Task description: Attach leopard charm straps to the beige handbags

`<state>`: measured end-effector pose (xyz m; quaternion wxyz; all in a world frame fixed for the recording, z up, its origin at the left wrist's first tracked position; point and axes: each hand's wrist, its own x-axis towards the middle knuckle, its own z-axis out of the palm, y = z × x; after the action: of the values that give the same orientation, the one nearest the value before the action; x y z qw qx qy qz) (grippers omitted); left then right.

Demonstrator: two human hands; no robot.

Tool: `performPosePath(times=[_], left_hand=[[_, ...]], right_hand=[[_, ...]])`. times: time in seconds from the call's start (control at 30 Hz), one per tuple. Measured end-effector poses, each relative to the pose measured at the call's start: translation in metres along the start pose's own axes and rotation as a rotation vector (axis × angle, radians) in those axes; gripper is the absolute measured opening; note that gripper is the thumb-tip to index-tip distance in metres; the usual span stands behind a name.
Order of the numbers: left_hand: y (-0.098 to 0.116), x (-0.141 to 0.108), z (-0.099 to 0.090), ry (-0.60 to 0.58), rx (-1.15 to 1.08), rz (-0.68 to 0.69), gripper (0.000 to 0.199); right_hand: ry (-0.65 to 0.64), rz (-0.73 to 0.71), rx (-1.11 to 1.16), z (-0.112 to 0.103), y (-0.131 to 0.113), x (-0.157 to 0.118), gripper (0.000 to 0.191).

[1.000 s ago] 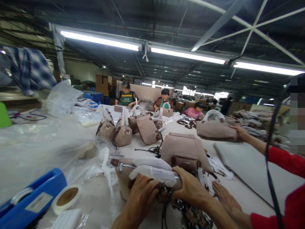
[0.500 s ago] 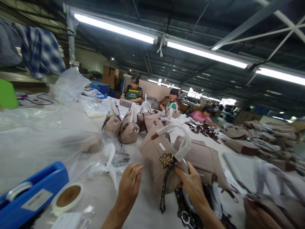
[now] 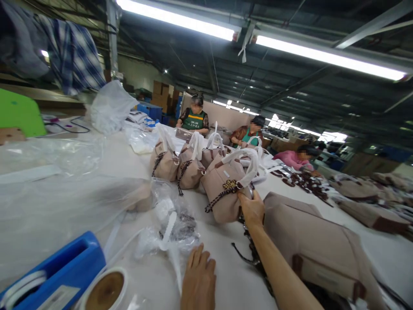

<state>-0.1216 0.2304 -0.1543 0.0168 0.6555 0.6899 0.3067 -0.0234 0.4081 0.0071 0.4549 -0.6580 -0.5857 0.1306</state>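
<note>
My right hand [image 3: 253,209] grips the right side of a beige handbag [image 3: 222,189], which has a leopard-print charm [image 3: 229,185], a dark braided cord and handles wrapped in white. The bag tilts a little among several similar handbags [image 3: 164,165] beyond it. My left hand [image 3: 199,275] is low in the middle, back upward, fingers stretched out over the white table, with nothing in it. Just beyond its fingertips lies a clear plastic bag [image 3: 179,221] with a white strip. A larger beige bag [image 3: 316,237] lies to the right of my right forearm.
A blue tape dispenser [image 3: 64,271] and a tape roll [image 3: 106,290] sit at the lower left, near clear plastic sheeting [image 3: 64,206]. Brown straps [image 3: 305,183] and stacked bags [image 3: 361,189] lie at the right. Several people work across the table, one in a green apron [image 3: 193,121].
My right hand has carried the handbag farther away, toward the other bags. My left hand has come lower and its palm has turned down. The camera view has shifted too.
</note>
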Motion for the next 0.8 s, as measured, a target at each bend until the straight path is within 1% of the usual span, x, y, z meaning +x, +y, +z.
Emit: performPosePath(times=[0.1, 0.17, 0.3, 0.4, 0.47, 0.53, 0.63, 0.7, 0.8], left_hand=[[-0.004, 0.0, 0.011, 0.066, -0.003, 0.009, 0.034], [-0.005, 0.0, 0.018, 0.117, -0.001, -0.002, 0.029], [-0.01, -0.001, 0.032, 0.18, 0.019, 0.001, 0.022], [-0.015, -0.001, 0.039, 0.237, 0.054, 0.037, 0.019], [-0.018, -0.001, 0.043, 0.286, 0.072, 0.068, 0.017], [-0.02, -0.001, 0.045, 0.322, 0.08, 0.091, 0.017], [-0.021, -0.002, 0.044, 0.315, 0.086, 0.1, 0.021], [-0.025, -0.002, 0.042, 0.261, 0.1, 0.107, 0.027], [-0.033, -0.001, 0.037, 0.156, 0.119, 0.16, 0.033]], right_hand=[[0.051, -0.025, -0.031, 0.012, -0.005, 0.004, 0.026], [0.073, -0.047, -0.046, 0.027, -0.01, 0.008, 0.027], [0.077, -0.081, -0.096, 0.075, -0.024, 0.023, 0.023], [0.026, -0.092, -0.126, 0.111, -0.031, 0.038, 0.017], [-0.016, -0.084, -0.135, 0.128, -0.033, 0.05, 0.016], [-0.053, -0.063, -0.135, 0.135, -0.034, 0.063, 0.016], [-0.09, -0.016, -0.113, 0.135, -0.032, 0.073, 0.018], [-0.116, 0.011, -0.076, 0.132, -0.03, 0.074, 0.021], [-0.192, 0.037, 0.036, 0.129, -0.028, 0.073, 0.036]])
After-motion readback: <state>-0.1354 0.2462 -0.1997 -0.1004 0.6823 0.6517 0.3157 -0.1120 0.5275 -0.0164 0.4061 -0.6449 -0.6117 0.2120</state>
